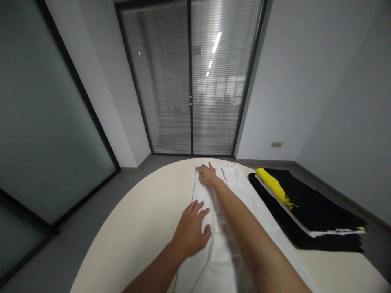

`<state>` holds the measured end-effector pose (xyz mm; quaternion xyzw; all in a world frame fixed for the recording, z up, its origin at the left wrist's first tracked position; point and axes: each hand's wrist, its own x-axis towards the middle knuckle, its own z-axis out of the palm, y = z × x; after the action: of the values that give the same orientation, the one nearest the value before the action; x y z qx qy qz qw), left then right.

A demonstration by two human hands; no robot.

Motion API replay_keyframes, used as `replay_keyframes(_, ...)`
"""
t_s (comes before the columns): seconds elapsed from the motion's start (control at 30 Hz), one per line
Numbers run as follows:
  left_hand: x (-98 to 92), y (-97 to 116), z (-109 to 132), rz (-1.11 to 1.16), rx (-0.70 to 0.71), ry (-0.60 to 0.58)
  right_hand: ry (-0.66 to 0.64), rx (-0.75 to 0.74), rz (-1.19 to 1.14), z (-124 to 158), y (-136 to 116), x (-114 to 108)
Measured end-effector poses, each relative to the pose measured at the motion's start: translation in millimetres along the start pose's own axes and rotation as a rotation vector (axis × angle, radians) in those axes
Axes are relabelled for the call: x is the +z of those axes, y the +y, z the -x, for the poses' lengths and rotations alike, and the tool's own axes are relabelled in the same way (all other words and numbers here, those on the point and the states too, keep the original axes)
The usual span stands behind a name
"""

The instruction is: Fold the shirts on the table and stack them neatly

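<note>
A long white cloth [241,191], perhaps a garment, lies lengthwise over the round table, with soft creases along its middle. My right hand [207,173] reaches to its far left corner and rests there, fingers spread on the fabric. Nearer to me, my left hand [192,228] is over the cloth's left edge, its fingers apart and slightly curved; nothing is in its grasp. My right forearm hides part of the cloth, and its near end runs out of the bottom of the view.
The pale round table [146,215] curves away on the left. To the right sits a stack of folded black cloths [305,199] with a white layer between. On it lies a yellow fringed cloth [271,183]. Glass doors with blinds [171,89] stand behind.
</note>
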<state>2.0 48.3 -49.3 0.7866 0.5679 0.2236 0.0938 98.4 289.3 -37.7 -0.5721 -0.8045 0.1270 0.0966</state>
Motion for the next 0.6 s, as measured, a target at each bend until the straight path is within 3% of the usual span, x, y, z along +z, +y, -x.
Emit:
replay_keyframes(0.27,-3.1,2.9,-0.3,0.001,-0.017,-0.022,0.056,0.082,-0.009,-11.8,2.2,6.6)
replay_keyframes(0.6,-2.5,0.1,3.3,-0.008,0.002,-0.050,0.069,0.149,0.037,9.5,21.0,-6.0)
